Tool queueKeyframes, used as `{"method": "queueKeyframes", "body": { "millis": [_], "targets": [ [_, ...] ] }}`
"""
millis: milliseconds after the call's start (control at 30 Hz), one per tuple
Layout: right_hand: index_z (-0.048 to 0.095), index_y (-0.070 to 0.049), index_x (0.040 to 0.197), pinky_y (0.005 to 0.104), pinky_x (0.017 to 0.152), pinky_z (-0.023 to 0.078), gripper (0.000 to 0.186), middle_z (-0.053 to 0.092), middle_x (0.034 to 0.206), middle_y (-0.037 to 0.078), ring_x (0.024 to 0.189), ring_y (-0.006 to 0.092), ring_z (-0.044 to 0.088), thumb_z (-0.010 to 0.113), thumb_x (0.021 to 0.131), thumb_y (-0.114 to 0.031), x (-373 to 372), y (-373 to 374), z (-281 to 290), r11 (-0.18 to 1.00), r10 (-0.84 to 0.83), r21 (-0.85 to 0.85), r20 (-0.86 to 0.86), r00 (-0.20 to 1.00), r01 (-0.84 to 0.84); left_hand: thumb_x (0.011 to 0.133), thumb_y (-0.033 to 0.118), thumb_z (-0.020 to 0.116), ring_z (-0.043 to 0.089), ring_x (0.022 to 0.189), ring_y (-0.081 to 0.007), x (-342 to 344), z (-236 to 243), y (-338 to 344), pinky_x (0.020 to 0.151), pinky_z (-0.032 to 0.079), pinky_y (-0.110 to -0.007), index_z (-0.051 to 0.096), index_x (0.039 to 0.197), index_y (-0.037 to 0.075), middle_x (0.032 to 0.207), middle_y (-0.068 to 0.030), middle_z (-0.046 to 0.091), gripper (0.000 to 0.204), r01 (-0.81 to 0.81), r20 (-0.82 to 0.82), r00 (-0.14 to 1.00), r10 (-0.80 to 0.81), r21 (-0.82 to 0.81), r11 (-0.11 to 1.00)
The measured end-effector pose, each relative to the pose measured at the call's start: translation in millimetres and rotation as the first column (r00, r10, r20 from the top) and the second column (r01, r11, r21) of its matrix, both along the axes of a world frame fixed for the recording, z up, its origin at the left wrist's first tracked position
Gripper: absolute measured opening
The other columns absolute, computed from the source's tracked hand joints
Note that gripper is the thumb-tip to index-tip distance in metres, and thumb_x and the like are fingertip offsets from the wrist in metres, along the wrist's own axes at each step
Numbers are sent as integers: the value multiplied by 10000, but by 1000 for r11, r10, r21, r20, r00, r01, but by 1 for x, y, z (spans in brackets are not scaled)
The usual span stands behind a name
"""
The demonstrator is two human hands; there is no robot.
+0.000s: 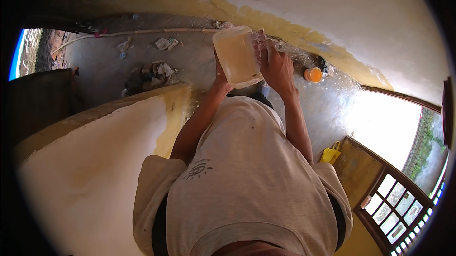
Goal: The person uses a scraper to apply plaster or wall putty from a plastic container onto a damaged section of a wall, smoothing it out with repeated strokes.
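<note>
In front of my chest I hold up a pale, translucent plastic tub (233, 58), boxy with rounded corners and a pale orange tint. My left hand (221, 73) is closed on its left side, the fingers mostly hidden behind it. My right hand (278, 68) is at the tub's right edge, closed around a flat reddish-brown piece with whitish smears (259, 44). That piece lies against the tub's rim; its exact kind cannot be made out.
A small orange bucket (313, 75) stands on the grey floor (325, 108) to the right. Rubbish (154, 75) lies at left, below a long pole (142, 31). A partly yellow wall (294, 23) runs ahead; a low wall (109, 132) is at left. A yellow bag (330, 153) rests near the right doorway.
</note>
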State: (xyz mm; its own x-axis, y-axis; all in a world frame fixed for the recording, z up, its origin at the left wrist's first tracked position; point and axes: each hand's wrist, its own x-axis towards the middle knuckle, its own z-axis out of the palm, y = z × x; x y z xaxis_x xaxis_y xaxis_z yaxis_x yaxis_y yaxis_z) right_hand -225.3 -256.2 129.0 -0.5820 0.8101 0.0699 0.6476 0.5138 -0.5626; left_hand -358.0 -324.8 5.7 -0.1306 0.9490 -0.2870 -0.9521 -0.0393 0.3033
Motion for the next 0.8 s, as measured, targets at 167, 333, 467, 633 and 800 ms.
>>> {"method": "queueKeyframes", "body": {
  "millis": [167, 333, 467, 633, 800],
  "targets": [
    [565, -39, 1205, 567, 585, 501, 273, 641, 654, 245, 608, 463, 642, 544, 971, -175, -14, -14, -10, 1000, 23, 16, 85, 996, -25, 995, 710, 252, 623, 1195, -252, -7, 0, -4, 1010, 524, -463, 482, 1450, 166, 1351, -59, 607, 746, -14, -48, 999, 10, -85, 996],
    [549, -43, 1220, 575, 591, 497, 281, 639, 665, 253, 620, 472, 637, 543, 974, -178, -12, -20, -1, 998, -41, 40, 49, 998, 39, 980, 740, 234, 622, 1193, -246, -10, 2, -13, 1003, 526, -467, 478, 1453, 177, 1342, -50, 605, 775, -13, -11, 1000, 12, -75, 997],
    [552, -57, 1205, 581, 583, 496, 264, 640, 670, 257, 624, 477, 637, 540, 976, -190, -14, -21, -21, 1000, 6, 14, 35, 999, -6, 974, 752, 234, 618, 1199, -245, -14, -4, -14, 1012, 521, -468, 468, 1463, 176, 1356, -53, 598, 791, -13, -2, 1000, 13, -69, 998],
    [531, -74, 1181, 580, 570, 491, 244, 640, 652, 246, 598, 480, 631, 527, 981, -212, -20, -27, -20, 999, 16, 47, 35, 999, -18, 966, 766, 243, 613, 1209, -242, -14, 2, -15, 1039, 504, -461, 464, 1469, 185, 1382, -48, 587, 800, -22, -30, 999, 19, -117, 993],
    [516, -61, 1169, 575, 574, 499, 241, 642, 648, 242, 605, 472, 640, 533, 968, -193, -24, -34, -18, 999, -3, 42, 23, 1000, 2, 973, 755, 245, 598, 1236, -247, -14, 3, -18, 1053, 493, -463, 462, 1469, 195, 1387, -47, 582, 779, -38, -6, 999, 38, -92, 995]
  ]
}}
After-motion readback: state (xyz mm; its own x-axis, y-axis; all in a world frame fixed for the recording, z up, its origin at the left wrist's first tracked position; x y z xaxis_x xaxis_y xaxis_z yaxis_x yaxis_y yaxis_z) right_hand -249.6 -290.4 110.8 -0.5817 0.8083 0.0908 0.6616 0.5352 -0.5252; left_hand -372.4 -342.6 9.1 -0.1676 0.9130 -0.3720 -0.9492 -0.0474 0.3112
